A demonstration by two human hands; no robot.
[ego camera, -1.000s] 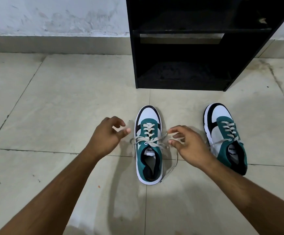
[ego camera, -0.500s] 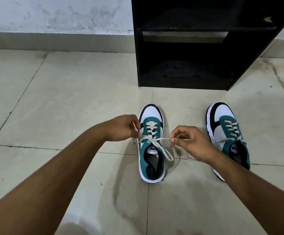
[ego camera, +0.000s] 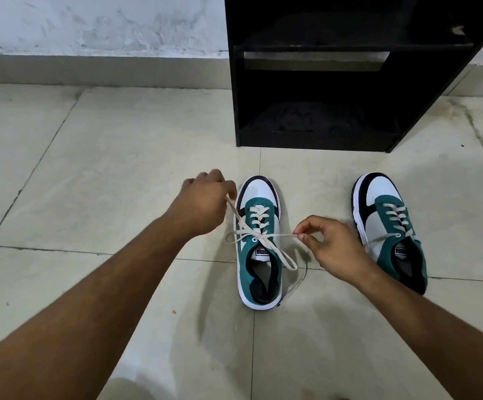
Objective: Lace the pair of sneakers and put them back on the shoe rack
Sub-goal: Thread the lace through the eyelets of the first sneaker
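Two teal, white and black sneakers stand on the tiled floor, toes toward the rack. The left sneaker (ego camera: 259,243) lies between my hands, its cream lace (ego camera: 263,238) crossed over the tongue. My left hand (ego camera: 205,203) pinches one lace end, pulled up and left past the toe. My right hand (ego camera: 329,243) pinches the other end, stretched to the right at eyelet height. A loose loop of lace droops over the shoe's right side. The right sneaker (ego camera: 390,226) sits laced, partly hidden behind my right wrist.
A black shoe rack (ego camera: 321,140) with open shelves stands against the wall just beyond the sneakers. Grey floor tiles (ego camera: 104,168) spread to the left and toward me. A white scuffed wall (ego camera: 90,24) runs along the back.
Both hands closed on the lace ends of the left sneaker and pulled them apart. My left hand has moved up and left, drawing its end taut.
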